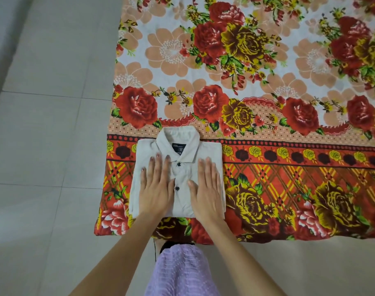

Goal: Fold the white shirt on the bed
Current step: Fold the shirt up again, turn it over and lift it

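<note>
White and folded into a compact rectangle, the shirt (183,202) lies on the bed (268,82), near the close left corner of its red, yellow and peach floral cover. Its collar points away from the person, with a dark label (178,148) showing inside the neck and two dark buttons (179,164) down the front placket.

The left hand (156,189) rests flat on the shirt's left half and the right hand (208,189) flat on its right half, with the placket between them. The left fingers (158,165) are straight and a little spread. The right fingers (208,167) are straight and close together. Both hands are released and grasp nothing, palms pressing the cloth.

Pale floor tiles (43,124) lie left of the shirt, beyond the bed's edge. Below the shirt, a lavender textured garment (182,272) shows on the person, between the forearms.
</note>
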